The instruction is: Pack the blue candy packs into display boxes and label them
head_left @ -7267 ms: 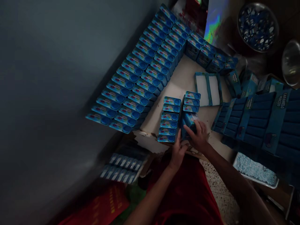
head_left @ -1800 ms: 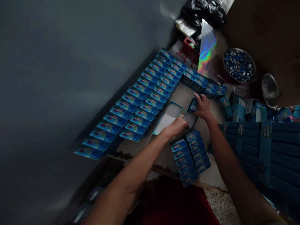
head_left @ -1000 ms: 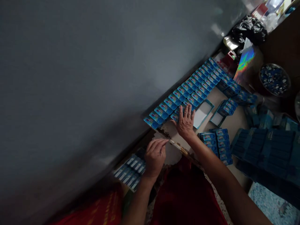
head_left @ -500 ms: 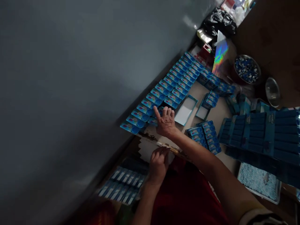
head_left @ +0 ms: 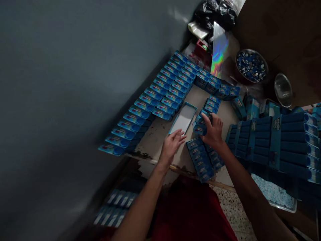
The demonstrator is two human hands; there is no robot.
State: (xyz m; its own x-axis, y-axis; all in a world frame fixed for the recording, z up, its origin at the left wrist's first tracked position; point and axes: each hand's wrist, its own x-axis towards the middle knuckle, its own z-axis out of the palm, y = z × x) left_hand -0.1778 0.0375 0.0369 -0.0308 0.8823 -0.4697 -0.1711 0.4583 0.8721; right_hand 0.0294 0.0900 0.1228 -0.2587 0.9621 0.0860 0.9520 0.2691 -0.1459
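My right hand [head_left: 212, 130] curls over small blue boxes [head_left: 200, 124] at the near end of a short row [head_left: 210, 104] on the worn table [head_left: 152, 140]. My left hand [head_left: 172, 144] reaches forward with fingers stretched out, its tips at the near corner of an open, empty blue-rimmed tray [head_left: 183, 117]. Just in front of my right wrist lies a block of blue boxes in two rows [head_left: 203, 159]. Long double rows of the same boxes [head_left: 152, 100] line the grey wall.
Stacks of dark blue display cartons [head_left: 278, 140] fill the right side. At the back stand a metal bowl of small pieces [head_left: 251, 65], an empty metal bowl [head_left: 283, 89], a holographic sheet [head_left: 218, 50] and a black bag [head_left: 212, 13]. More boxes [head_left: 115, 207] lie below the table's edge.
My right hand left the boxes by the wall and moved right onto the short row. My left hand came up from the table's broken edge to the empty tray.
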